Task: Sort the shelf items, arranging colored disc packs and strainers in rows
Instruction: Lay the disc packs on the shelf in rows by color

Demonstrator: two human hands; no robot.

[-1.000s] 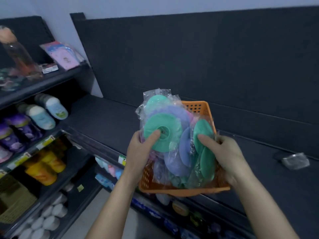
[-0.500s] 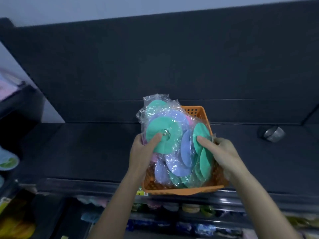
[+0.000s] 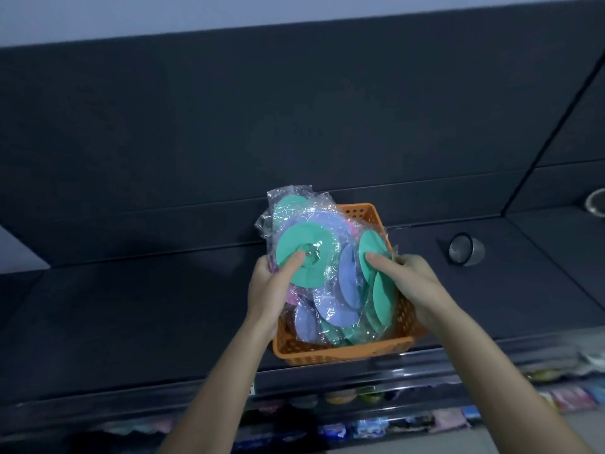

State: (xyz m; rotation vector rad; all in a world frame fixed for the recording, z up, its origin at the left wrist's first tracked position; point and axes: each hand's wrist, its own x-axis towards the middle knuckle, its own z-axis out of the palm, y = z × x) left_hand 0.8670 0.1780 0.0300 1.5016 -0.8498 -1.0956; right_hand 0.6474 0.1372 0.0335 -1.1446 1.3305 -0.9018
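A dark grey matte back panel [image 3: 294,119] of the shelf unit fills most of the view, and a pale plain wall strip [image 3: 229,14] shows above it. At the right a thin dark seam [image 3: 556,126] divides 2 panels. The flat dark shelf board [image 3: 131,306] ends in a glossy black front rail [image 3: 131,398]. Below it, blurred colourful small packets [image 3: 370,424] lie on 1 lower shelf. The light is dim and bluish.

no legible text, shelf-edge tag [image 3: 253,387] (possibly a price label) blurred

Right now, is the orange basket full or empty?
Full, heaped: plastic-bagged green and purple disc packs stand above the rim of the orange basket. The left hand and right hand each grip a pack.
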